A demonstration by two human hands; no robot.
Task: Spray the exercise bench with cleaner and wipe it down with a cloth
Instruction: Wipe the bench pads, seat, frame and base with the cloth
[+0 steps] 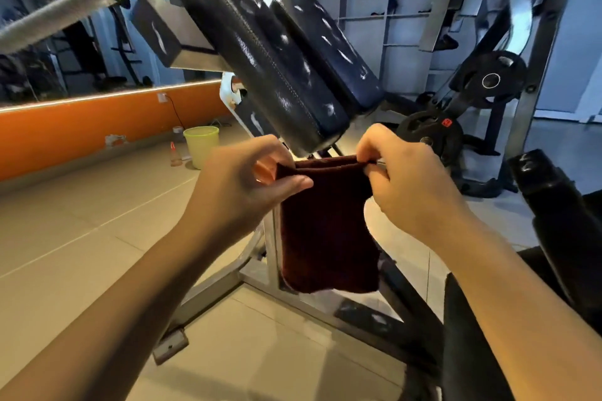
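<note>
A: Looks part-way along; white streaks and blotches across the dark pads [260, 52] of the bench, likely cleaner already sprayed on, though hard to tell from scuffs; no clearly wiped patch visible.

B: Wiping not yet begun, then?

A: Seemingly not; dark red cloth [325, 225] hanging in the air just below the lower end of the pads, apart from them; folded along the top edge, hanging double.

B: Held how?

A: Left hand [247, 185] pinching the top left corner between thumb and fingers [293, 184]; right hand [400, 179] pinching the top right corner, fingers curled tight over the fold.

B: So left to do: press the cloth to the pads and rub the streaks off.

A: Probably; the black seat [553, 205] at the right too, also streaked.

B: Any containers?

A: Pale green bucket [201, 145] on the floor by the orange wall; contents hidden from this angle; small bottle [174, 155] just beside it, possibly the sprayer, too small to tell what is inside.
</note>
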